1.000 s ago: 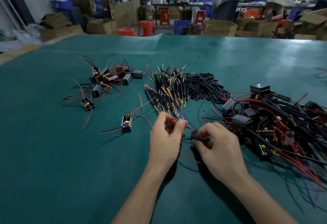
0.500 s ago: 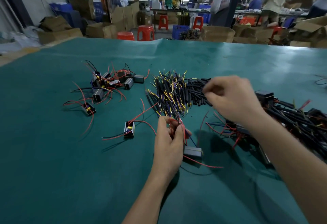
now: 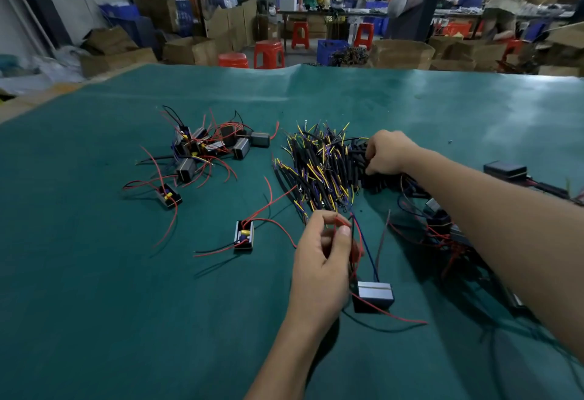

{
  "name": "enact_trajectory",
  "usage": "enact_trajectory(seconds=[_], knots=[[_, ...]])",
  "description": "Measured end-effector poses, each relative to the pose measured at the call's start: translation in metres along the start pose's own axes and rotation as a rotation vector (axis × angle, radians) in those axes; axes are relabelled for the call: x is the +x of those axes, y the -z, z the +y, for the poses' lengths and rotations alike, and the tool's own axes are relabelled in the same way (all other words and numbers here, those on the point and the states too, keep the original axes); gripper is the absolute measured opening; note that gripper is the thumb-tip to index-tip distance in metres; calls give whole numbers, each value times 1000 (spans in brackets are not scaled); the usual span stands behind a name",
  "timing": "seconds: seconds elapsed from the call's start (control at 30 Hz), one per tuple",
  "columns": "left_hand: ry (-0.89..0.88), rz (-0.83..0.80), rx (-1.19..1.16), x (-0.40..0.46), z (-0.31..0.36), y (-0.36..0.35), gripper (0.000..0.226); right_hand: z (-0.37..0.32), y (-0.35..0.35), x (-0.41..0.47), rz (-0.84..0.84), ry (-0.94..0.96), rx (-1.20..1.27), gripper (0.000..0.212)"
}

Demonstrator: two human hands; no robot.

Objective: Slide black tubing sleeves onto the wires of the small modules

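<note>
my left grip pinches the red and blue wires of one small module, which lies on the green desk just beside my wrist; i hold the wire ends up and bunched, i think, so a sleeve can go straight on. my right grip is down in the pile of black tubing sleeves, fingers curled into it; whether it has one pinched yet i cannot tell, since the fingertips are buried. the pile lies within easy reach, touching a heap of yellow and purple leads in black sleeving. a tangle of modules with red wires sits well apart on the left, and a lone open module lies near my left grip. a tangle with black tubing is piled under my right forearm, likely the finished ones. i can read no labels or writing on any module
</note>
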State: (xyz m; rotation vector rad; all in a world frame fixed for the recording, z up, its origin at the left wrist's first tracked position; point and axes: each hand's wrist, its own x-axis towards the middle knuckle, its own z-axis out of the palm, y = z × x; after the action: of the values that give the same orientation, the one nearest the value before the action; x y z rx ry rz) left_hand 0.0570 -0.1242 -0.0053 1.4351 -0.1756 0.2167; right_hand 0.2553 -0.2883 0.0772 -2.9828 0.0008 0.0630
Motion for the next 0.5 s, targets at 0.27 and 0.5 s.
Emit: enact_trajectory(seconds=[0.27,0.5], knots=[[35,-8,-103,0,1,3,18,-3,1,-6,-16,-60,142,30],[61,-18,-96,-1,4,3,16,1,21,-14,120,-11,249,27]])
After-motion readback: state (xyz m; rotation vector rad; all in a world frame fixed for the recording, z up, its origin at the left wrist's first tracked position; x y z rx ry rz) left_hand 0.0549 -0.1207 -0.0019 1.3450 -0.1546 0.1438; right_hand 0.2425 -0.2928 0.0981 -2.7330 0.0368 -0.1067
